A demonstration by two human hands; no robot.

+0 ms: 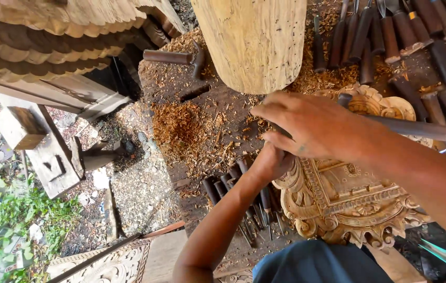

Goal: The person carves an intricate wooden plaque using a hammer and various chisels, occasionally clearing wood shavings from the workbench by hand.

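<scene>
While the right hand [312, 126] is closing its grip around a dark-handled chisel [411, 127] and the left hand [272, 162] is clamping on the carved wooden panel [346, 202] at the worktop's [191, 97] near right, a slipping blade is risking gouged ornament.

Left arm: bare, rises from the lower middle of the view, forearm slanting up and to the right.
Left hand [271, 163]: curled into a closed fist, knuckles up, partly hidden under the right hand.
Right arm: bare, enters from the right edge, forearm angled up and to the left across the view.
Right hand [309, 126]: above the left, back facing the camera, fingers bent down in a closed grip, thumb side toward the left.
</scene>
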